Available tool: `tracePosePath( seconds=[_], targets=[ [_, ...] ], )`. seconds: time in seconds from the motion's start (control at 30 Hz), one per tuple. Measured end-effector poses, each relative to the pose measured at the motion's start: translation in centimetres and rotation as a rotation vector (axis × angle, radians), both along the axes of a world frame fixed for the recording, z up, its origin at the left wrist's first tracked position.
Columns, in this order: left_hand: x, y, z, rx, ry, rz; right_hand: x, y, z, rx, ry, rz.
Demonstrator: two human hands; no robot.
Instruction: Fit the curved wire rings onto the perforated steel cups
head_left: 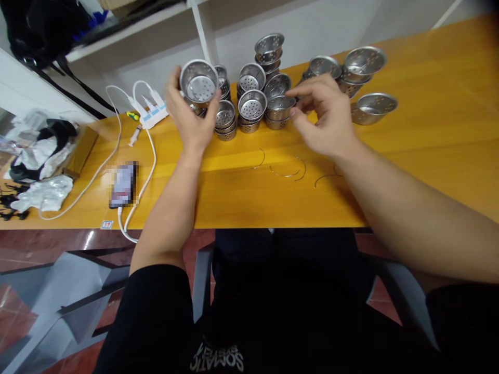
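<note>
My left hand [191, 117] is wrapped round a perforated metal cup [199, 83], raised above the table with its mouth facing me. My right hand [323, 114] hovers beside a stack of perforated cups [279, 109]. Its thumb and index finger are apart, and nothing shows between them; I cannot tell whether the fingertips touch the rim. More stacks stand between my hands, including a front cup stack [252, 105] and a tall stack [268, 49] behind. Beyond my right hand are another stack [362, 65] and a single tilted cup [375, 108].
Several thin curved wires, one nearer the middle [286, 175], lie in front of the cups on the wooden table [226, 202]. A phone [123, 184] with a white cable, a power strip [155, 115], a syringe [135, 135] and plastic bags [47, 192] occupy the left side.
</note>
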State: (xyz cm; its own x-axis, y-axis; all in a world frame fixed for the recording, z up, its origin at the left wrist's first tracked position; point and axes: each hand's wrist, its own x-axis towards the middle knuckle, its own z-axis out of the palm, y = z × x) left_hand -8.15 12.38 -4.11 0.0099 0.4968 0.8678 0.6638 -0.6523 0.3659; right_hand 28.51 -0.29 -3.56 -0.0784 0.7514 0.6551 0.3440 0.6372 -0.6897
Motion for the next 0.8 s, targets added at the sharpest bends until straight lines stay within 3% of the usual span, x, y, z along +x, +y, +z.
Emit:
tracePosePath(
  seconds=[0.1, 0.17, 0.3, 0.53, 0.67, 0.73, 0.8],
  targets=[
    [-1.9, 1.7, -0.4, 0.107, -0.166, 0.122, 0.1, 0.1, -0.1, 0.027, -0.003, 0.003],
    [-2.8, 2.1, -0.6, 0.029, -0.151, 0.116, 0.1, 0.1, -0.2, 0.020, 0.002, 0.005],
    [-4.1, 2.9, -1.2, -0.225, -0.117, -0.012, 0.1, 0.2, -0.3, -0.023, 0.014, 0.011],
    [-5.4, 5.7, -3.0, -0.279, -0.151, 0.062, 0.0, 0.2, -0.4, -0.048, 0.020, 0.033],
    [-5.6, 4.8, -2.4, -0.438, 0.214, 0.019, -0.1, 0.2, -0.5, -0.053, 0.038, 0.075],
    [-5.1, 3.2, -1.6, -0.435, 0.148, -0.014, -0.1, 0.2, -0.5, -0.055, 0.027, 0.077],
    [-4.2, 1.4, -0.6, -0.454, 0.172, -0.132, -0.1, 0.2, -0.5, -0.057, 0.020, 0.077]
  ],
)
